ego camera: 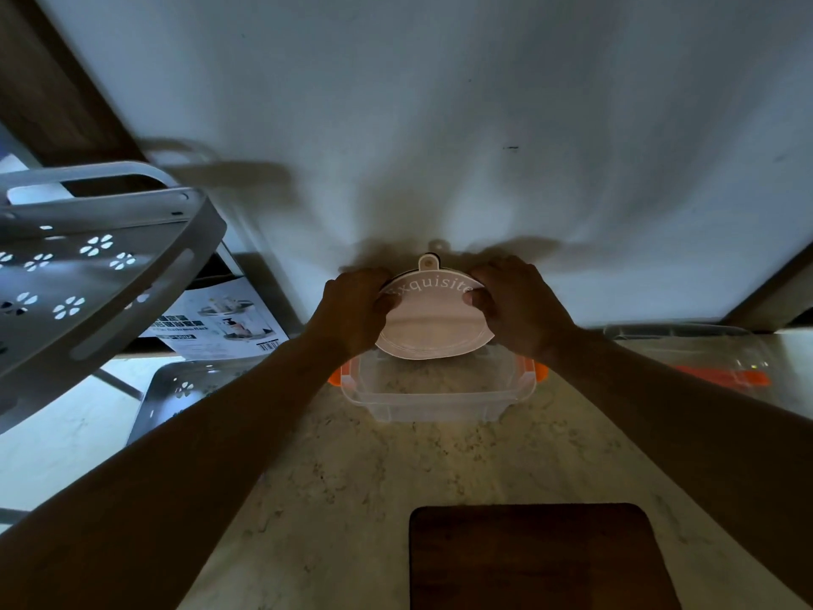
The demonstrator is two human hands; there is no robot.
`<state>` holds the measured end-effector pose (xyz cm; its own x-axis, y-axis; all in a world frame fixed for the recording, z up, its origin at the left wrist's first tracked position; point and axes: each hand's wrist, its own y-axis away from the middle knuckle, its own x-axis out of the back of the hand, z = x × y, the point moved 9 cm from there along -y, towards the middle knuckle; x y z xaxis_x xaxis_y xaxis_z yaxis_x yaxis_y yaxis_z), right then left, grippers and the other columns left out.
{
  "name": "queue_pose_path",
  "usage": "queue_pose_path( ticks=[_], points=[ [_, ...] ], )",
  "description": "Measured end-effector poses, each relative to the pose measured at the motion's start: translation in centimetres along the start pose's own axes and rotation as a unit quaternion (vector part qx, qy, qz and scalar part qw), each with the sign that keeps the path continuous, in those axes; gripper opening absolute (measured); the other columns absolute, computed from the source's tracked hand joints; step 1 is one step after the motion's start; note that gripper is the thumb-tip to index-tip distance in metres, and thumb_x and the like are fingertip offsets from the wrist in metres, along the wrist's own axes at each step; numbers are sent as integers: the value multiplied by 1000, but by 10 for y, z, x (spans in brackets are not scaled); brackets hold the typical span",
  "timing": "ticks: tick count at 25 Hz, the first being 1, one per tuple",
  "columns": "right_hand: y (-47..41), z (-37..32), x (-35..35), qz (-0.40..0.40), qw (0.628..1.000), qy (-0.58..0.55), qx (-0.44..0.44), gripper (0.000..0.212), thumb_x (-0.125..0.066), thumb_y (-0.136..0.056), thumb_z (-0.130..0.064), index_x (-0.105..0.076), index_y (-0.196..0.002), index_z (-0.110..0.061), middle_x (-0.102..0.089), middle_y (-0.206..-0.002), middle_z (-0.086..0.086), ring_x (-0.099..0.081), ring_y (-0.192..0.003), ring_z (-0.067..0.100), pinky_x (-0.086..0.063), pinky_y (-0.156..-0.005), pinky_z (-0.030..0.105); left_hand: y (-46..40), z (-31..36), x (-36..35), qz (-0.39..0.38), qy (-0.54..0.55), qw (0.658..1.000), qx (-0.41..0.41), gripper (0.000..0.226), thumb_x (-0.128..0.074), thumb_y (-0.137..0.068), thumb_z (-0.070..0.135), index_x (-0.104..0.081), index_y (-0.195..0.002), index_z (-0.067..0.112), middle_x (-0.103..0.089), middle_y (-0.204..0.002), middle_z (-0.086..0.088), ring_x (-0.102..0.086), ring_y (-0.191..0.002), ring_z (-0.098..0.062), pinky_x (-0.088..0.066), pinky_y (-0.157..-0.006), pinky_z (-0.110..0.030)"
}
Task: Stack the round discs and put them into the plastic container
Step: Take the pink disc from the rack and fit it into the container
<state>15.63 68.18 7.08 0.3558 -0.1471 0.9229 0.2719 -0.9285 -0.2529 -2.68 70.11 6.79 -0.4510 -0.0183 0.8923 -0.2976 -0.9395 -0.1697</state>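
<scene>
A pale pink round disc (433,325) with a small hanging tab and the word "Exquisite" is held tilted over the far rim of a clear plastic container (435,400) with orange clips. My left hand (354,308) grips the disc's left edge, thumb on its face. My right hand (514,301) grips the right edge the same way. The disc's lower edge dips into the container's open top. Whether more discs lie stacked behind the front one is hidden.
The container stands on a marble counter (334,499) against a white wall. A dark wooden board (536,561) lies near the front edge. A clear lid with an orange clip (704,363) rests at right. Grey perforated racks (97,275) and a printed box (220,321) crowd the left.
</scene>
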Motion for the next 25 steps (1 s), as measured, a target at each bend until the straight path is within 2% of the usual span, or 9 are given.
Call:
queue_pose_path(
  ticks=[4, 8, 11, 13, 16, 18, 22, 25],
  points=[
    [-2, -3, 9, 37, 999, -4, 4, 20, -59, -93, -21, -64, -110, -10, -66, -106, 14, -56, -101, 36, -43, -85, 43, 0, 0, 16, 47, 27, 998, -17, 18, -58, -96, 21, -70, -105, 11, -74, -98, -10, -66, -90, -29, -53, -83, -38],
    [5, 1, -16, -6, 999, 32, -29, 26, -57, -95, -24, -61, -117, -12, -63, -117, 13, -52, -112, 36, -39, -88, 45, 3, -6, -9, -12, -1, 1000, 1, 20, -56, -97, 23, -68, -107, 12, -72, -105, -11, -65, -97, -33, -52, -88, -47],
    [3, 4, -18, -6, 999, 24, -33, 25, -57, -95, -25, -61, -116, -12, -63, -117, 12, -51, -114, 35, -38, -89, 44, 0, -8, -10, -5, 1, 1000, 0, 20, -59, -95, 22, -69, -108, 11, -72, -107, -12, -64, -99, -33, -51, -88, -45],
    [3, 4, -14, -2, 999, 15, -32, 22, -58, -94, -24, -62, -112, -12, -63, -114, 12, -52, -112, 35, -37, -88, 44, 0, -6, -8, 0, 8, 1000, -8, 19, -60, -95, 21, -70, -108, 12, -73, -105, -11, -65, -97, -31, -51, -86, -41],
    [0, 0, 2, 27, 999, 5, -27, 20, -58, -94, -23, -64, -109, -11, -65, -111, 13, -54, -108, 36, -39, -88, 44, -1, -5, 9, 52, 59, 997, -4, 17, -62, -94, 21, -70, -107, 15, -74, -101, -8, -64, -87, -20, -46, -76, -28],
    [-2, 0, 8, 37, 999, 8, -26, 23, -58, -94, -23, -63, -112, -11, -66, -113, 14, -55, -109, 36, -41, -90, 45, -3, -4, 15, 63, 76, 995, -9, 19, -62, -94, 22, -69, -110, 15, -74, -102, -8, -63, -86, -17, -44, -77, -24],
    [7, 0, -10, -4, 999, 29, -37, 24, -57, -94, -23, -62, -113, -10, -64, -112, 15, -55, -106, 37, -41, -87, 43, 0, -2, -9, -19, 11, 1000, -4, 20, -58, -96, 21, -68, -111, 12, -73, -108, -13, -66, -98, -31, -53, -89, -41],
    [6, 3, -12, 5, 998, 19, -52, 23, -58, -94, -23, -62, -113, -11, -65, -111, 14, -55, -104, 36, -40, -85, 42, 1, -3, -10, -3, 7, 1000, -6, 19, -60, -94, 21, -70, -106, 11, -74, -105, -13, -65, -97, -33, -52, -86, -42]
  ],
)
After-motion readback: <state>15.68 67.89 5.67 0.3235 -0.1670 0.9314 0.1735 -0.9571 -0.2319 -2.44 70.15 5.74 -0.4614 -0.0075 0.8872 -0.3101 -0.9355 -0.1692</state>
